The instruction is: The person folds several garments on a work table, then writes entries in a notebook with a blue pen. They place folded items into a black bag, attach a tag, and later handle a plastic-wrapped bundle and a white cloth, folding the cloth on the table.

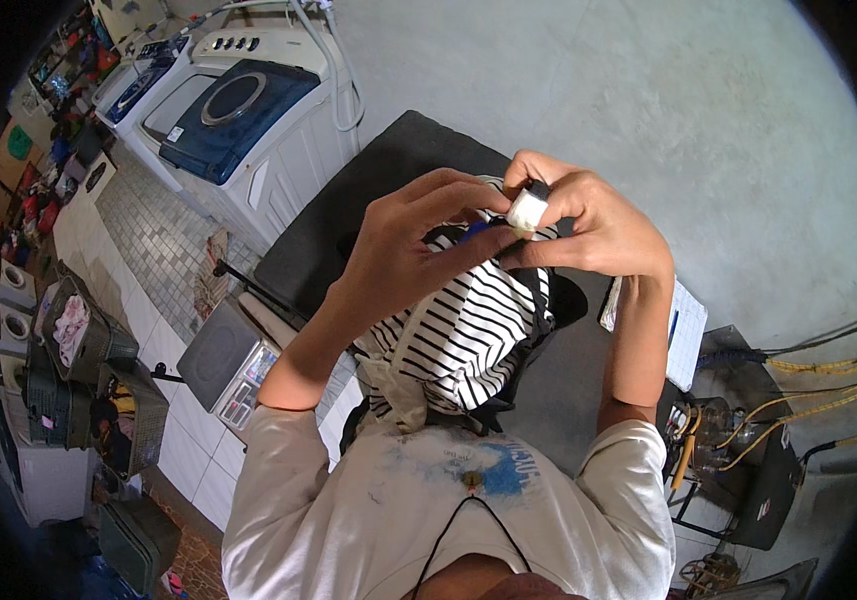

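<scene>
A small white roll or tag with a black part (527,210) is between my two hands, above a bundle of black-and-white striped fabric (466,330). My right hand (597,217) has its fingers closed around the small white object. From the other side, the thumb and index finger of my left hand (428,232) reach to its edge; something small and blue (475,229) shows by these fingers, partly hidden. The bundle, with dark and beige cloth among the stripes, rests on a dark padded surface (308,217) close to my body.
Twin-tub washing machines (241,120) stand at the upper left. A scale (226,360) is left of the dark surface. Plastic laundry baskets (132,420) hold clothes farther left. At right lie an open notebook (687,330) and, below it, yellow cables (788,424) near a black chair or stand.
</scene>
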Tool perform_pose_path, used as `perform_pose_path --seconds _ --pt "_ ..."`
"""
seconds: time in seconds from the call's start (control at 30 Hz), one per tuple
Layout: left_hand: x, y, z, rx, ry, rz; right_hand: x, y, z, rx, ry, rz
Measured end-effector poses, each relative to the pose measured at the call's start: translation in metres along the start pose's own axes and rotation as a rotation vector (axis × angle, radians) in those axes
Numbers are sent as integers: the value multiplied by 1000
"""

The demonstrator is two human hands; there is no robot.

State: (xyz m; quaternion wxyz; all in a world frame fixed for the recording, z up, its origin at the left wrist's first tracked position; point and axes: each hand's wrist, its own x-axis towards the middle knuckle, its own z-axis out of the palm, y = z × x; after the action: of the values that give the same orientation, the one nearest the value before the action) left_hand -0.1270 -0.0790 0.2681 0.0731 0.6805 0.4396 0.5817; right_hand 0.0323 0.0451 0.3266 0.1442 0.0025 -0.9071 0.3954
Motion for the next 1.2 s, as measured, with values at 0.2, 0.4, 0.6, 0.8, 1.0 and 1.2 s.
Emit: perform_pose_path --seconds 0.2,0.4,0.6,0.8,1.0,1.2 --pt "3 -4 6 -155 -272 -363 -8 -4 -7 4 93 72" --pt "-32 -70 -18 167 -491 -221 -32 15 -23 266 164 -86" --pt "-25 -57 -27 341 -489 -205 -44 8 -7 58 307 11" --pt "7 -57 34 399 -530 -293 -42 7 -5 -44 365 134" --pt "-21 -42 8 458 -344 -77 -44 101 54 -15 613 544" --pt "-11 -39 -5 598 -229 -113 -28 98 67 816 39 553"
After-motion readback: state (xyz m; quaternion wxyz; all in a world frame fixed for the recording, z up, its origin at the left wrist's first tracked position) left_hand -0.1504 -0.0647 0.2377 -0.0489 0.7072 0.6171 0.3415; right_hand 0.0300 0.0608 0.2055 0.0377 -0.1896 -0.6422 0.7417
